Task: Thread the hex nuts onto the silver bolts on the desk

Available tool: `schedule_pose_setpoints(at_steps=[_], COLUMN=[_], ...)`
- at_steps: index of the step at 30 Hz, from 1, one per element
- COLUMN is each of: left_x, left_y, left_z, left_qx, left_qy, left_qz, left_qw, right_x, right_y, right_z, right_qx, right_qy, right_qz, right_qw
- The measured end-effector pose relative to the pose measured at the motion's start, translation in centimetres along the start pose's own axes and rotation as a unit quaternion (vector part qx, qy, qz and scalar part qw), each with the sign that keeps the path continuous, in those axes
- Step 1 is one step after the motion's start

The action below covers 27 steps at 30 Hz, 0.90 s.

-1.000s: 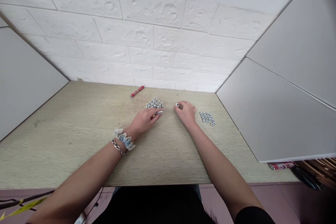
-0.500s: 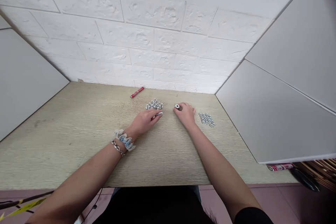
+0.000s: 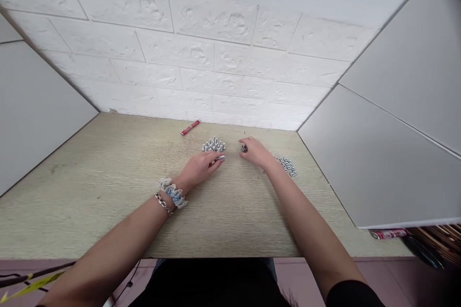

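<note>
Pinching a small silver piece (image 3: 221,157) between thumb and fingers, the left hand (image 3: 201,168) sits just in front of a cluster of upright bolts (image 3: 213,145) on the counter (image 3: 230,216). The right hand (image 3: 256,151) curves around a dark metal cylinder (image 3: 244,148); whether it grips it, I cannot tell. Nuts (image 3: 288,167) lie beyond the right wrist, partly hidden by the forearm. A red tube (image 3: 190,128) lies near the wall (image 3: 194,76).

Right hand (image 3: 253,151) turned, fingers (image 3: 248,139) spread wider — wrist now partly hiding the nuts (image 3: 288,168)
</note>
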State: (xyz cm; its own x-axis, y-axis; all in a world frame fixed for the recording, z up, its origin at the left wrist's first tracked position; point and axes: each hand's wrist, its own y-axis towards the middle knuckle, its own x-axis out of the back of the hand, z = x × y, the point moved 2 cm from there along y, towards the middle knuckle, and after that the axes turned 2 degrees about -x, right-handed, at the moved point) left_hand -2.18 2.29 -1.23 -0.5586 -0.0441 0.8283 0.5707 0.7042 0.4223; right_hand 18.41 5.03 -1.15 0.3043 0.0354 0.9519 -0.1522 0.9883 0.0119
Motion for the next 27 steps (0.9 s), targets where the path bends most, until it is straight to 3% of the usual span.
schedule_pose_setpoints(at_steps=[5,27], left_x=[-0.1,0.4], left_y=[-0.1,-0.1], left_z=[0.0,-0.5], left_qx=[-0.007,-0.002], left_qy=[0.007,0.011], left_qz=[-0.008,0.019], left_qw=[1.0,1.0], right_x=[0.7,1.0], right_y=[1.4,1.7], right_z=[0.6,1.6], right_qx=[-0.019,-0.06], right_qy=[-0.04,-0.092], right_qz=[0.052,0.075], right_qw=[0.998,0.991])
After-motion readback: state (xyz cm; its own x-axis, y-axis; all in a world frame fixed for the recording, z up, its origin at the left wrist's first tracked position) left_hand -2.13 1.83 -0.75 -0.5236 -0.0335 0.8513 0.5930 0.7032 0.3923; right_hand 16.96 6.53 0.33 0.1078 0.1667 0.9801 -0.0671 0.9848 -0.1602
